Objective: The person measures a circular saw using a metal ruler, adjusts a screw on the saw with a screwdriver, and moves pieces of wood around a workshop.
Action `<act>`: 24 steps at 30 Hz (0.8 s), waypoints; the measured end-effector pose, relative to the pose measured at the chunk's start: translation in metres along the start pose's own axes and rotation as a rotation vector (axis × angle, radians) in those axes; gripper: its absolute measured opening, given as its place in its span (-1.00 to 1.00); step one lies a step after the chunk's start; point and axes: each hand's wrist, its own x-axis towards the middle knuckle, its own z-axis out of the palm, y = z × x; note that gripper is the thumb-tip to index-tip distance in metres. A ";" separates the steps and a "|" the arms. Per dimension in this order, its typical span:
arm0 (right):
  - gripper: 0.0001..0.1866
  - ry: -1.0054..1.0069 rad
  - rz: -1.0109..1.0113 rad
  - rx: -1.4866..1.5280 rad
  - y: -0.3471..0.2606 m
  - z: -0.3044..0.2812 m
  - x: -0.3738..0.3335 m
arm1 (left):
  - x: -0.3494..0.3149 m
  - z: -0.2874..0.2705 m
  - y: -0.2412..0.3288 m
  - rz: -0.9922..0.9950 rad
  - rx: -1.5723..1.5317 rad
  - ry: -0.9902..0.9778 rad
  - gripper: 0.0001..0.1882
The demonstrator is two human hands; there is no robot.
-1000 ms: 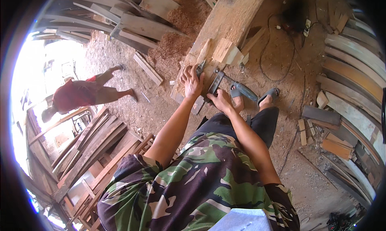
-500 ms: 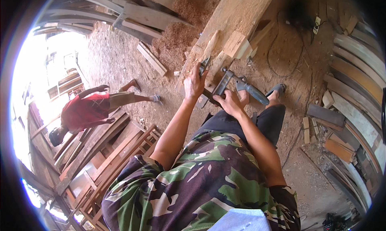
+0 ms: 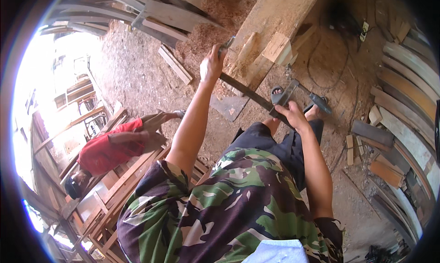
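Note:
Both my hands hold a long steel bar clamp (image 3: 245,90), its dark bar slanting down to the right in front of the wooden bench (image 3: 286,8). My left hand (image 3: 211,67) is closed round its far-left end, by the fixed jaw. At the sliding arm my right hand (image 3: 293,115) is closed round the bar. The clamp's screw handle (image 3: 321,104) sticks out to the right, over my feet. On the bench, just beyond the bar, lie a wood block (image 3: 277,47) and a narrow strip of wood (image 3: 246,50).
Wood shavings (image 3: 204,38) are heaped left of the bench. A loose board (image 3: 176,64) lies on the floor. Stacked planks (image 3: 405,84) line the right side, and a cable (image 3: 309,63) loops nearby. At left, a person in a red shirt (image 3: 114,146) is beside timber frames.
My hands have moved apart: the left up and leftward, the right to the right with the sliding arm. More bar now shows between them. The person in red has moved nearer.

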 end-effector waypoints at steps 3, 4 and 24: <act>-0.70 -0.097 -0.025 0.133 -0.012 0.000 0.021 | 0.035 0.001 0.000 0.006 0.015 0.017 -0.46; -0.69 -0.125 -0.023 0.167 -0.015 0.000 0.025 | 0.043 0.003 -0.002 0.008 0.004 0.009 -0.46; -0.65 -0.122 0.079 0.185 -0.022 -0.013 0.058 | 0.079 0.037 0.000 -0.114 0.136 -0.174 -0.43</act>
